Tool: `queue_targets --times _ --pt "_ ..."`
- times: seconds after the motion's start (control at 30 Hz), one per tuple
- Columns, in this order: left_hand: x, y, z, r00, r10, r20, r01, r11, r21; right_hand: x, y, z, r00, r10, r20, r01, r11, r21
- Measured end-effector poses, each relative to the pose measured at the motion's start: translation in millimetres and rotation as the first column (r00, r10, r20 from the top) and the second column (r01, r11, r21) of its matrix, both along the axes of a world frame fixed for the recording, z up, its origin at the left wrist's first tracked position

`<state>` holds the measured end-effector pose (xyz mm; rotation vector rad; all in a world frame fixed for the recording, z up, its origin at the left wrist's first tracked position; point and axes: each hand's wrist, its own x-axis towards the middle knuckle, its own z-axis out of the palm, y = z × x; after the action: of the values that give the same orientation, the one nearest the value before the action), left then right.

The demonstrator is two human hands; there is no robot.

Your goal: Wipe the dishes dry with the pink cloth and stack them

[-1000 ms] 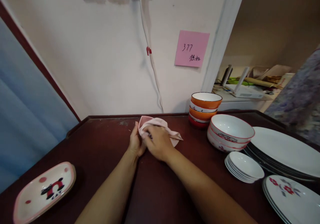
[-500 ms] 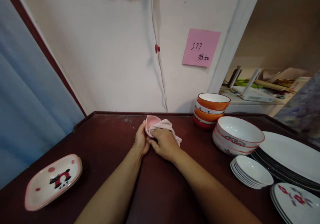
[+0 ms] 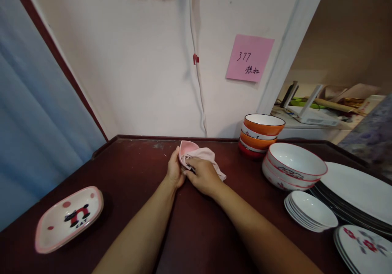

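Near the back of the dark red table, my left hand is closed around the left side of a small pink bowl, which is tilted with its inside partly facing me. My right hand grips a pale pink cloth and presses it against the bowl's inner side and rim. Part of the cloth hangs to the right, past my knuckles. The cloth and my fingers hide the bowl's lower part.
Left lies a pink-rimmed cat dish. On the right stand stacked orange and white bowls, red-rimmed white bowls, small white dishes, large oval plates and flowered plates. A wall cable hangs behind the table.
The view has swung slightly left, so everything sits a little further right. My right hand and the cloth have shifted slightly against the bowl; both hands keep their hold.
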<state>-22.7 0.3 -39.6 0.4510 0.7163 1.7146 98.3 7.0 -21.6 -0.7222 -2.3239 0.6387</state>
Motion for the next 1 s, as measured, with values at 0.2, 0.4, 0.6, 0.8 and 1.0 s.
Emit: queue_targets --times 0.2,0.4,0.6,0.8,1.0 --pt "-0.1 1.0 -0.5 0.998 -0.068 0.005 0.068 0.996 0.054 -9.4 5.1 -8.9 0.956 0.018 -0.294 -0.097 0.962 -0.256" --pt "-5.9 -1.8 0.8 0.988 -0.145 0.043 0.145 0.989 0.022 6.1 11.7 8.7 0.951 0.087 -0.298 -0.166 0.954 -0.251" --pt "-1.3 -3.1 4.5 0.993 -0.117 -0.02 0.117 0.993 0.03 25.8 19.1 23.8 0.989 0.028 0.144 -0.05 0.988 0.149" --pt "-0.4 -0.3 1.2 0.994 -0.099 -0.048 0.101 0.994 0.043 20.4 30.9 6.2 0.982 -0.163 -0.092 0.179 0.962 0.206" --pt "4.9 -3.2 2.0 0.97 -0.201 -0.137 0.196 0.979 -0.048 19.9 43.8 -11.1 0.951 -0.3 -0.077 0.298 0.954 -0.036"
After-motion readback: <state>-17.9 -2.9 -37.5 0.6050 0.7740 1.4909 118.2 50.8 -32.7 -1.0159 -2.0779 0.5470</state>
